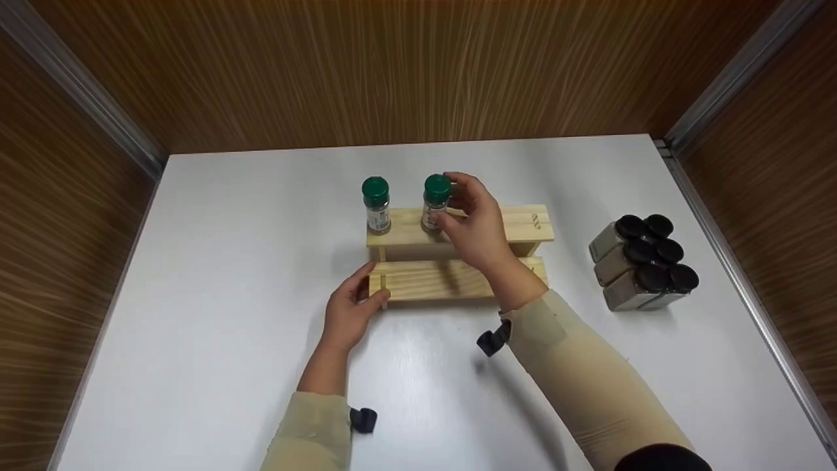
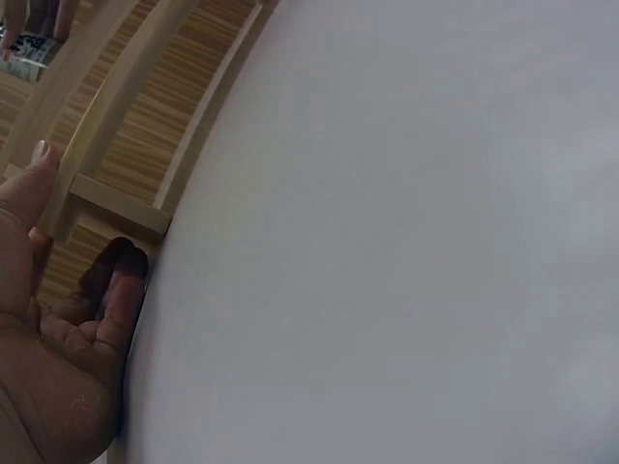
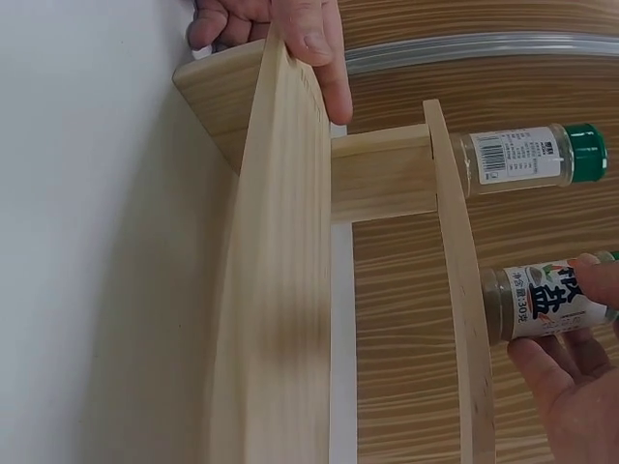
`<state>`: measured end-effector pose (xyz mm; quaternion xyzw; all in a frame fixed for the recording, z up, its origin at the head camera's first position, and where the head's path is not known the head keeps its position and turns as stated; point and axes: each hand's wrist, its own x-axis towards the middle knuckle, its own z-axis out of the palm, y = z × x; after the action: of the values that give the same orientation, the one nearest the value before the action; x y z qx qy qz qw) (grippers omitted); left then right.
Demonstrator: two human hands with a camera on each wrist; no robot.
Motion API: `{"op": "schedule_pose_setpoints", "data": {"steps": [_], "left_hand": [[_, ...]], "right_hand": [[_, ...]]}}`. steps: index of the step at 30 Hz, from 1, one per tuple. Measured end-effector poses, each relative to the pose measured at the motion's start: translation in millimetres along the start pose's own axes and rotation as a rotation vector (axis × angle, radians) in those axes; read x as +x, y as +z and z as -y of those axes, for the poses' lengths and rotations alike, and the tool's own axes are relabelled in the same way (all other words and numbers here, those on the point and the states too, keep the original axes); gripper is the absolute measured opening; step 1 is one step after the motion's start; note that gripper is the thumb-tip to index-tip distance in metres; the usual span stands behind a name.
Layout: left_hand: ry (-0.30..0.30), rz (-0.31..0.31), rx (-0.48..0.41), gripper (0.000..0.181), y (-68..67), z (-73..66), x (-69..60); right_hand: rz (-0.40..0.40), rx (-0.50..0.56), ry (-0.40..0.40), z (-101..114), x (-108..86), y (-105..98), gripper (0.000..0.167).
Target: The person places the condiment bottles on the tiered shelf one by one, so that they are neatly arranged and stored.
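Observation:
A two-tier wooden rack (image 1: pixel 431 280) stands mid-table. On its upper shelf, at the left end, a green-capped spice jar (image 1: pixel 377 208) stands upright. My right hand (image 1: pixel 480 226) holds a second green-capped spice jar (image 3: pixel 551 298) between thumb and fingers, upright, its base at the upper shelf; the right wrist view shows the printed label. With my left hand (image 1: pixel 350 311) I grip the left end of the lower shelf, thumb on top. In the left wrist view the fingers (image 2: pixel 121 300) of that hand reach under the board, close to the table.
Several black-capped spice jars (image 1: pixel 644 261) stand grouped in rows on the white table (image 1: pixel 229 281), right of the rack. Wood-grain panels (image 1: pixel 405 72) rise at the back and both sides, with metal strips (image 1: pixel 739 85) along the corners.

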<state>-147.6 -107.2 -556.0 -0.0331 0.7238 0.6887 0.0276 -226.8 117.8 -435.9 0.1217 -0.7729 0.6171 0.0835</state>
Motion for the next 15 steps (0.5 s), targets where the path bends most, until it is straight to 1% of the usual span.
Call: {"op": "schedule_pose_setpoints", "data": {"steps": [5,9,15], "left_hand": [[0.009,-0.001,-0.003,0.063,-0.5,1.6,1.3],[0.012,-0.004,0.011,0.063,-0.6,2.0,1.3],[0.0,-0.011,0.016,0.063,-0.4,2.0,0.9]], "right_hand": [[-0.002,-0.005,0.0,0.9,2.6,6.1,0.057],[0.009,-0.005,0.017,2.0,3.0,9.9,0.058],[0.018,-0.012,0.026,3.3,1.0,11.8,0.059]]}}
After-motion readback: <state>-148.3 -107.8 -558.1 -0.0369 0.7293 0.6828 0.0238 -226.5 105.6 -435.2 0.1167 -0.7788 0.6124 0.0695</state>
